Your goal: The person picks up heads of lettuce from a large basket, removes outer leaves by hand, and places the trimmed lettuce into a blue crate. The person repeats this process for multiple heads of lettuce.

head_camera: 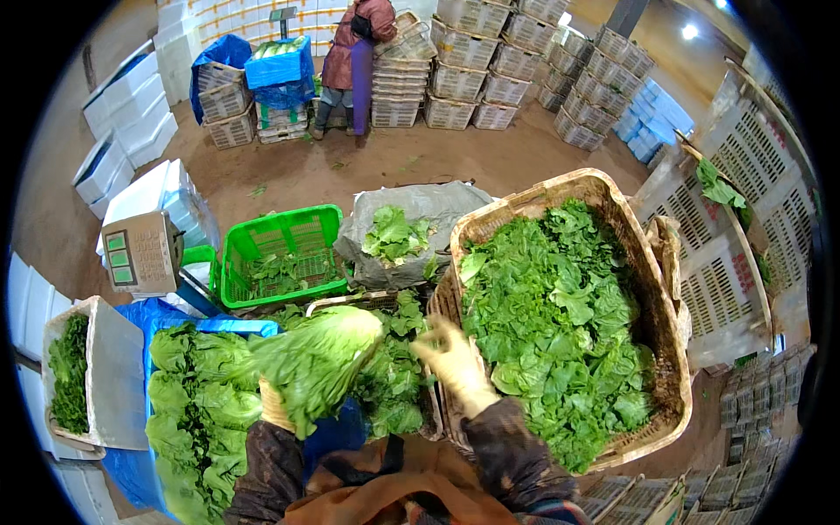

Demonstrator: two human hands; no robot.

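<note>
A head of leafy lettuce (pixel 321 361) rests in my left hand (pixel 275 403), which is gloved and mostly hidden beneath the leaves. My right hand (pixel 453 364), in a pale glove, is raised with fingers apart near the left edge of a large crate full of loose green leaves (pixel 564 335); nothing is seen in it. Between my hands, a lower crate holds more leaves (pixel 397 387). On the left, lettuce heads (pixel 203 407) lie in rows in a container lined with blue plastic (pixel 262 326). More trimmed leaves (pixel 394 236) sit on a grey covered block (pixel 453 197).
A green plastic basket (pixel 282 226) with some leaves stands ahead, beside a weighing scale display (pixel 141 252). At left is a white foam box (pixel 115 380) of greens. Stacked plastic crates (pixel 459 72) line the back, where a co-worker (pixel 348 59) stands. Upright crates (pixel 715 295) stand at right.
</note>
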